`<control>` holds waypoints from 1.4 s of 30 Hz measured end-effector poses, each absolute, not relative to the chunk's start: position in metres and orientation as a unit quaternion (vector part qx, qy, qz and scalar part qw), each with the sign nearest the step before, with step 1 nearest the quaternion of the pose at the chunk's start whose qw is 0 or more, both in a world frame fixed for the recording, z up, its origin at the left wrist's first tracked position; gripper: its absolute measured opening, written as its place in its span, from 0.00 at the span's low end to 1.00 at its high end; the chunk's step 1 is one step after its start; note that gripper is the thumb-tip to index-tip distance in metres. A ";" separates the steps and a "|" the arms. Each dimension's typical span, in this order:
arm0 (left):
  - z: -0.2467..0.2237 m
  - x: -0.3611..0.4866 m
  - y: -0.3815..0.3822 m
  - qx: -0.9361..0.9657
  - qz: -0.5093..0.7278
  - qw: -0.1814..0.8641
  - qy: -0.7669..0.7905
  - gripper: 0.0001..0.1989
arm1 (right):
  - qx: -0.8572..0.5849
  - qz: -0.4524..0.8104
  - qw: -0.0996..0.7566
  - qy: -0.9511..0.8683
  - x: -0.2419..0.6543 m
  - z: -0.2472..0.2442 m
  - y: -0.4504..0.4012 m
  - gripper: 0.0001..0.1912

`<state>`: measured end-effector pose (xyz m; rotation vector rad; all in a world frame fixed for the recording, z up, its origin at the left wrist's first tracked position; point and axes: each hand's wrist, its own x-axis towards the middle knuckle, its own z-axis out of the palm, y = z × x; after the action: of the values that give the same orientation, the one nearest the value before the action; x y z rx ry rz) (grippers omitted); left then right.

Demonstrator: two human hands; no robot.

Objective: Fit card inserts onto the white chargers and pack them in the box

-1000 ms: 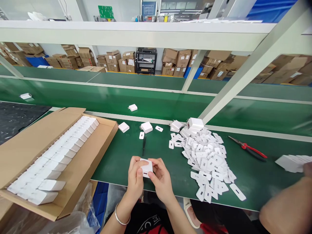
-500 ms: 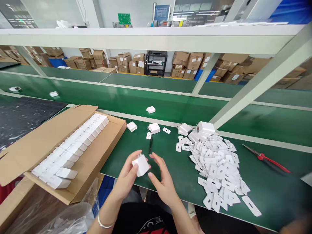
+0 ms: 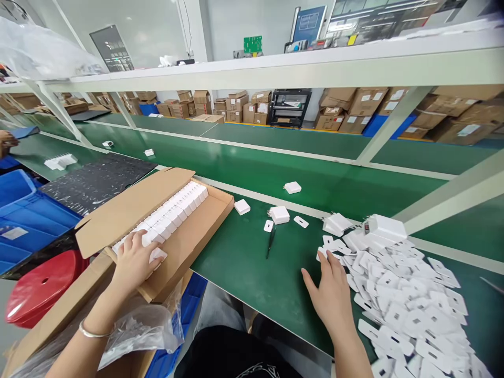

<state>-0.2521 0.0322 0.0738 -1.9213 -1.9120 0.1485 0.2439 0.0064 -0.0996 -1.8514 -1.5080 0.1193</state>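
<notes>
My left hand [image 3: 136,260] is inside the cardboard box [image 3: 197,247] at its near end. Its fingers bend down over the white plug chargers [image 3: 175,212] standing there in rows, closed on a charger mostly hidden beneath the palm. Close to the thumb a tilted charger [image 3: 158,255] shows. My right hand [image 3: 331,289] hovers with fingers spread and nothing in it, at the left edge of the heap of white slotted plates [image 3: 405,294]. Between the hands, black tweezers [image 3: 271,241] lie on the green bench.
Loose chargers [image 3: 279,214] and a single plate [image 3: 301,221] lie at the bench's back. More chargers [image 3: 384,229] rest by the heap. A shelf post [image 3: 452,184] slants down behind it. Left are a red stool [image 3: 47,289], blue crates [image 3: 31,215] and another person's hand [image 3: 7,142].
My left hand has carried the charger from the bench's front edge left into the box. My right hand has moved away rightward to the plate heap. The view has swung left.
</notes>
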 end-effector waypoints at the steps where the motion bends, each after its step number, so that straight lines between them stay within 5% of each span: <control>1: 0.073 -0.254 0.030 -0.692 0.056 0.216 -0.687 0.16 | -0.722 0.039 0.356 -0.592 0.243 -0.103 0.008 0.39; 5: 0.080 -0.235 0.023 -0.682 0.027 0.225 -0.696 0.21 | -0.717 0.033 0.339 -0.608 0.239 -0.115 0.011 0.38; 8: 0.082 -0.181 0.016 -0.665 -0.110 0.247 -0.696 0.20 | -0.679 0.046 0.365 -0.635 0.238 -0.116 0.010 0.31; 13: 0.054 -0.059 0.018 -0.803 -0.276 0.107 -0.516 0.10 | -0.623 0.089 0.410 -0.660 0.239 -0.106 0.007 0.15; 17: 0.027 0.011 0.062 -0.841 -0.264 0.038 -0.471 0.14 | -0.634 0.102 0.430 -0.635 0.238 -0.097 0.003 0.15; 23: 0.007 0.075 0.166 -0.860 -0.206 -0.012 -0.467 0.34 | -0.662 0.093 0.432 -0.605 0.238 -0.093 0.004 0.16; 28: 0.005 0.094 0.195 -0.883 -0.182 -0.020 -0.432 0.20 | -0.658 0.108 0.434 -0.606 0.236 -0.092 0.008 0.11; 35: -0.004 0.087 0.144 -0.934 -0.140 -0.048 -0.326 0.22 | -0.659 0.135 0.440 -0.595 0.235 -0.081 0.001 0.09; 39: -0.012 0.076 0.128 -0.953 -0.102 -0.079 -0.273 0.21 | -0.666 0.168 0.387 -0.615 0.229 -0.067 -0.019 0.25; 42: -0.012 0.069 0.126 -0.957 -0.081 -0.088 -0.264 0.24 | -0.704 0.146 0.355 -0.597 0.215 -0.064 -0.034 0.27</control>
<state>0.0687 0.1257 -0.0125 -3.1886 -0.8804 -0.2691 0.2155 -0.0345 -0.0637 -1.8200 -1.5419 0.3759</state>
